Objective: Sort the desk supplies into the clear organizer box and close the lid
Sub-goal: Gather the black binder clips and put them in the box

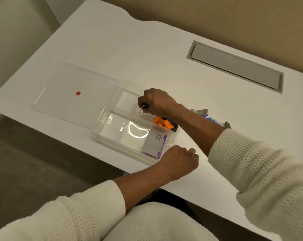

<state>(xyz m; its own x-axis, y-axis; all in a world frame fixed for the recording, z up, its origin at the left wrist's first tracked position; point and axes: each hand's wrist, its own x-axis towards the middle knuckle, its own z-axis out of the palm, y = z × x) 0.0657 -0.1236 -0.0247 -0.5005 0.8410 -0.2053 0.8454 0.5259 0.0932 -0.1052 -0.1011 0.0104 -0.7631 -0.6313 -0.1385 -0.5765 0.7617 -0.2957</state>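
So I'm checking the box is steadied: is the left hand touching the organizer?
Cannot tell. In the head view the left hand sits curled at the near corner of the clear organizer box, hiding any contact or gap.

Clear organizer box [102,136] sitting on white desk [147,49]; lid [74,79] showing red dot [78,93]; orange tool [162,122]; grey-purple packet [155,143]; cream knit sleeves [251,162] showing.

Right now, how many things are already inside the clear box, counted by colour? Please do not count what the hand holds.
Orange and black: 1, the orange item in a right-side compartment of the clear box.
Grey and purple: 1, the packet in the near right compartment.
Total: 2.
The small dark item in the right hand's grip is not counted.
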